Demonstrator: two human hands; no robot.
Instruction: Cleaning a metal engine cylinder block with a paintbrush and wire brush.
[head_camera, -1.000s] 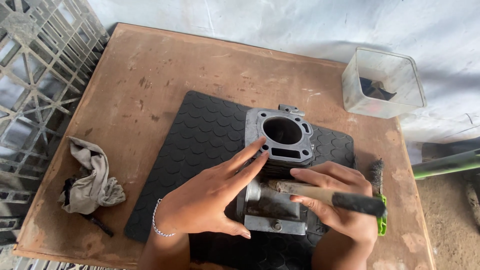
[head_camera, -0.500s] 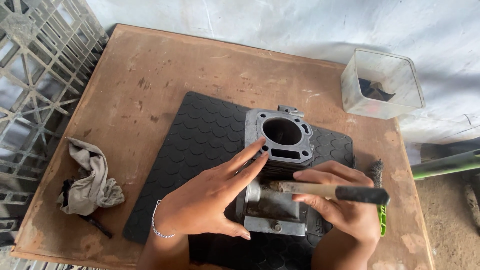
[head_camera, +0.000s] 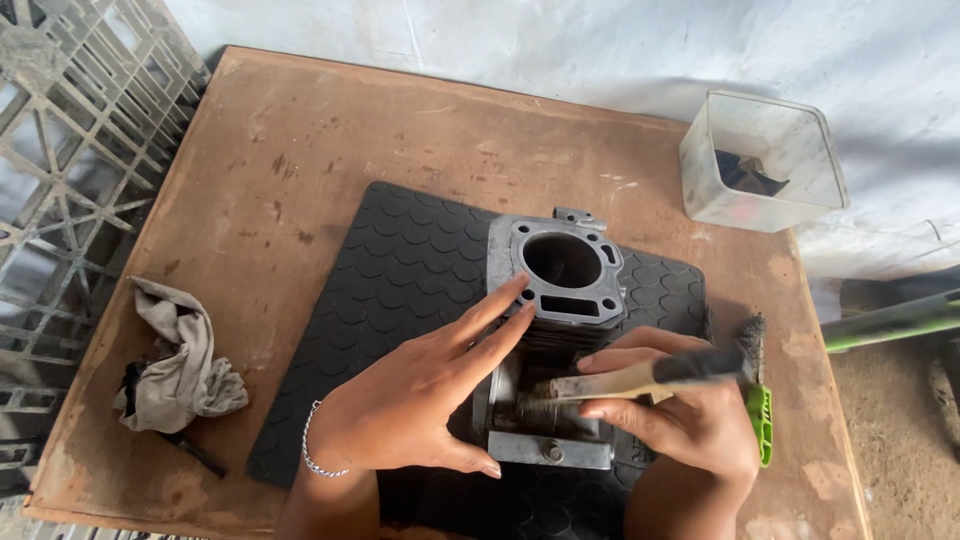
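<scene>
A grey metal engine cylinder with a round bore lies on a black patterned rubber mat. My left hand rests flat against its left side, fingers stretched toward the top face, a thin bracelet on the wrist. My right hand grips a paint brush with a pale wooden shaft and dark handle end. The brush bristles touch the cylinder's lower side near the flat base flange.
The mat lies on a worn brown wooden table. A crumpled grey rag sits at the left edge. A clear plastic tub stands at the back right. A wire brush with a green handle lies right of my hand. Metal lattice stands at left.
The brush in my right hand has shifted slightly along the cylinder's lower side. My left hand stays pressed on the cylinder.
</scene>
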